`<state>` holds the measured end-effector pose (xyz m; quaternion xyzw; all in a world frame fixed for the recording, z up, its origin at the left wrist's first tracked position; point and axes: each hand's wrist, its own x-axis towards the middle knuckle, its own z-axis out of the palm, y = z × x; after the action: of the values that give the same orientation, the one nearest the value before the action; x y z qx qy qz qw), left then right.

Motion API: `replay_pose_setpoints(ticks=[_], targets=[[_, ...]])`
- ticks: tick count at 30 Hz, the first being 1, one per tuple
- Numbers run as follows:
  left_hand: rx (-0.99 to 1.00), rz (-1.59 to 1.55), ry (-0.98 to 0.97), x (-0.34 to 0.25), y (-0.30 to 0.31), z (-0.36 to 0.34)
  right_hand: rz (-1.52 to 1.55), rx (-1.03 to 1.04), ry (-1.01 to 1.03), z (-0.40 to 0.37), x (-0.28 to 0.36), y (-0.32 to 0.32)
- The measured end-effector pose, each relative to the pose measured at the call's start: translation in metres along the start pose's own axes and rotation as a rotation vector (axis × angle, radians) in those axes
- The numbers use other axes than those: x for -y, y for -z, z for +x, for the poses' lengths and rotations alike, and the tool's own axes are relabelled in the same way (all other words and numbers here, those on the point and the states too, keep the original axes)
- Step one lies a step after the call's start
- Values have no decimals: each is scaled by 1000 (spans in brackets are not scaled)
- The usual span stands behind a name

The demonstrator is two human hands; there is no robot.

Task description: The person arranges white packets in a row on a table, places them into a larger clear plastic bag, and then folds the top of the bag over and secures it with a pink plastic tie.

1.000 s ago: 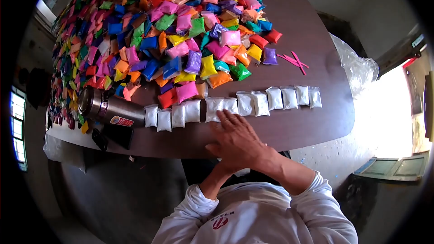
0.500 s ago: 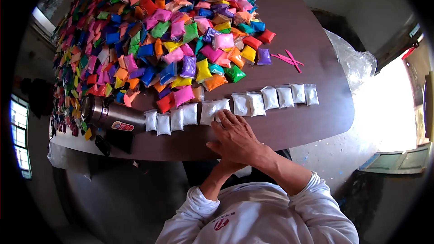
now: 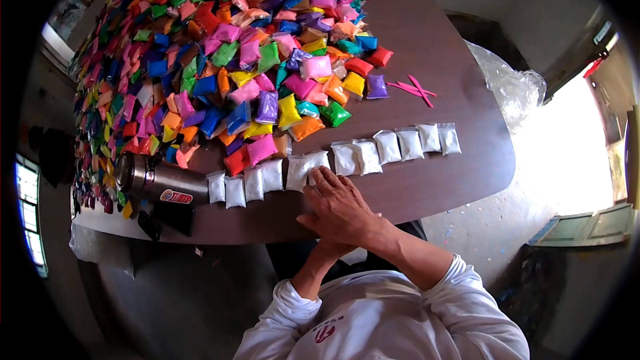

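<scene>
My right hand [image 3: 340, 212] lies palm down over my left, its fingers stretched out. Its fingertips rest at the lower edge of a small white-filled clear packet [image 3: 317, 161]. Crossed beneath it is my left hand [image 3: 332, 249], with its fingers hidden. Side by side with that packet is another white packet [image 3: 297, 173]. Several more form an uneven row across the table, with one white packet [image 3: 272, 175] on the left and a white packet [image 3: 346, 159] on the right.
A large heap of colourful packets [image 3: 250, 53] covers the table's [image 3: 460, 180] far left. A steel thermos [image 3: 160, 181] lies on its side by the row's left end, near a black phone-like object [image 3: 149, 225]. Pink plastic sticks [image 3: 415, 89] lie crossed at right.
The whole view has shifted slightly left. Both hands remain crossed, the right fingertips still at the same white packet.
</scene>
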<state>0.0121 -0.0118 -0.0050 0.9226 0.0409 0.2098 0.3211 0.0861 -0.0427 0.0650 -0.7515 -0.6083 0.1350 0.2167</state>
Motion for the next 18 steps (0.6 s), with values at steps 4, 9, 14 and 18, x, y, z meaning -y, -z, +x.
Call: replay_pose_setpoints(ticks=[4,9,14,18], targets=[[-4,-10,4,1,-1,1,12,17,-6,0,-2,0],[-10,-18,-1,0,-1,0,16,32,-3,-1,1,2],[-13,-23,0,-2,-2,-2,24,34,-27,0,0,1],[-15,-20,2,-1,-3,-3,54,12,-15,-2,1,3]])
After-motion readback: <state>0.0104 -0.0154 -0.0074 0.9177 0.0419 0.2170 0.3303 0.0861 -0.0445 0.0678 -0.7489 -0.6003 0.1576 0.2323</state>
